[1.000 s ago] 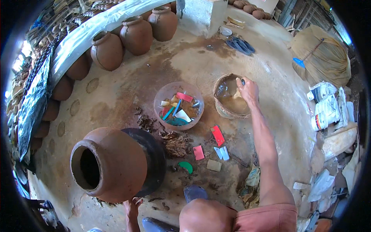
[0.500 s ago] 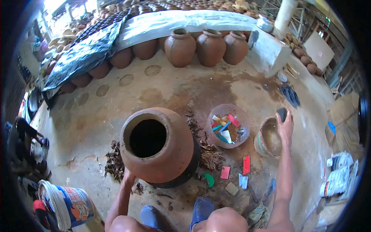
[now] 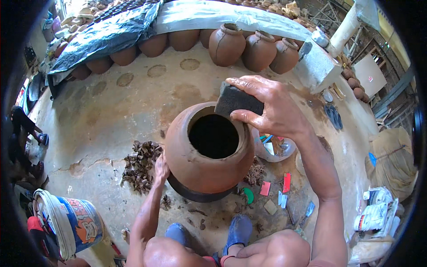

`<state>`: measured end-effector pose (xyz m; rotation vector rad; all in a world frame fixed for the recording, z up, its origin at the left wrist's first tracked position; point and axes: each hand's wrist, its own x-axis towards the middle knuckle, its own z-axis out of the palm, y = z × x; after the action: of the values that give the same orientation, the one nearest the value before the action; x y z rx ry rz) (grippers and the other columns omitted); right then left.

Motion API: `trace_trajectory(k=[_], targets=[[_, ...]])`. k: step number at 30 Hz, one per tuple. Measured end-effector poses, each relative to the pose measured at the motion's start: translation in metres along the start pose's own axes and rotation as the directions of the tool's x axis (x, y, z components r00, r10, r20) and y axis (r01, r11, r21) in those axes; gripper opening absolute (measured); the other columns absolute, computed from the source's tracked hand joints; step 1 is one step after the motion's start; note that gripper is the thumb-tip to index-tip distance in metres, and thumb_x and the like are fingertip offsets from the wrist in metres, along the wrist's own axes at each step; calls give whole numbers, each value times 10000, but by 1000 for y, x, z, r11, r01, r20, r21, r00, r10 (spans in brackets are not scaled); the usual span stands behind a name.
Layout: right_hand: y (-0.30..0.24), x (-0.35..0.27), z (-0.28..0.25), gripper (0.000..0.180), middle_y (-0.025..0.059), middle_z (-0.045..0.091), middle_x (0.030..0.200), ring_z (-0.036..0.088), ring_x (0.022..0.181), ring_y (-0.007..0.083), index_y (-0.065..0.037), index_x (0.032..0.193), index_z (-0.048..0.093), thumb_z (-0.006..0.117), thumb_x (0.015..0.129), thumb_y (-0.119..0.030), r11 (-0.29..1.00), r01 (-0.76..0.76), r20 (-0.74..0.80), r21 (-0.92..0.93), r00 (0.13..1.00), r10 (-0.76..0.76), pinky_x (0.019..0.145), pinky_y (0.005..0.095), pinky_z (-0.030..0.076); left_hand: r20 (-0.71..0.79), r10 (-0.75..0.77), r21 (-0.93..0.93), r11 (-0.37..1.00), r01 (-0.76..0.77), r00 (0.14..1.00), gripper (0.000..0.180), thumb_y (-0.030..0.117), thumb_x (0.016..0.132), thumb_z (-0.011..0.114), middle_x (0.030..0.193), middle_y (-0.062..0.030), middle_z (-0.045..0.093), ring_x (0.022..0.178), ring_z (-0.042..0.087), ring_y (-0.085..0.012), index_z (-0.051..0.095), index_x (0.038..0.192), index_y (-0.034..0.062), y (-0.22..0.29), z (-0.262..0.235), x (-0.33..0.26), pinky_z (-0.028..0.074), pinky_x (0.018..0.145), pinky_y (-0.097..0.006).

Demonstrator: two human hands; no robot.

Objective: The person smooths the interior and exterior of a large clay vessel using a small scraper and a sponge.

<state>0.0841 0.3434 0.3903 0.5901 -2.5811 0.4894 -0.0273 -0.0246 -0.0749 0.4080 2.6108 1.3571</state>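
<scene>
A large round clay pot (image 3: 187, 167) with a wide dark mouth stands before me on a dark base (image 3: 200, 195). Against its lower left side my left hand (image 3: 162, 168) rests, fingers stretched along the clay and partly hidden by its curve. My right hand (image 3: 271, 104) grips a wet-looking dark grey rectangular block (image 3: 238, 101), thumb below and fingers above. The block overlaps the far right of the pot's rim; whether it touches the clay I cannot tell. Behind my right wrist, a clear plastic tub (image 3: 284, 155) of coloured scraps is partly covered.
Clay scraps (image 3: 141, 167) lie left of the pot. Red pieces (image 3: 287, 181), a green curved piece (image 3: 248, 196) and blue pieces (image 3: 282, 199) lie on the floor at right. A white-and-blue bucket (image 3: 73, 222) stands near left. Tall clay jars (image 3: 227, 46) line the back.
My right hand has brought the dark block from above the water container at right to the pot's rim. My left hand has shifted up along the pot's side; the view has turned somewhat.
</scene>
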Motion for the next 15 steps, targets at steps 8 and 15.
trace_trajectory(k=[8, 15], targets=[[3, -8, -24, 624, 144, 733, 1118, 706, 1021, 329, -147, 1394, 724, 909, 814, -286, 996, -80, 169, -41, 982, 85, 900, 428, 559, 780, -389, -348, 383, 856, 490, 778, 716, 1037, 509, 885, -204, 742, 785, 755, -300, 572, 1305, -11, 130, 48, -204, 607, 686, -461], [-6, -1, -23, 590, 171, 730, 1049, 701, 967, 360, -143, 1336, 755, 910, 776, -243, 993, -88, 231, -83, 967, 105, 857, 455, 544, 230, -442, -583, 651, 486, 867, 752, 667, 1035, 545, 1402, -114, 662, 1173, 664, -260, 541, 1528, 99, 122, -6, -73, 519, 1004, -436]])
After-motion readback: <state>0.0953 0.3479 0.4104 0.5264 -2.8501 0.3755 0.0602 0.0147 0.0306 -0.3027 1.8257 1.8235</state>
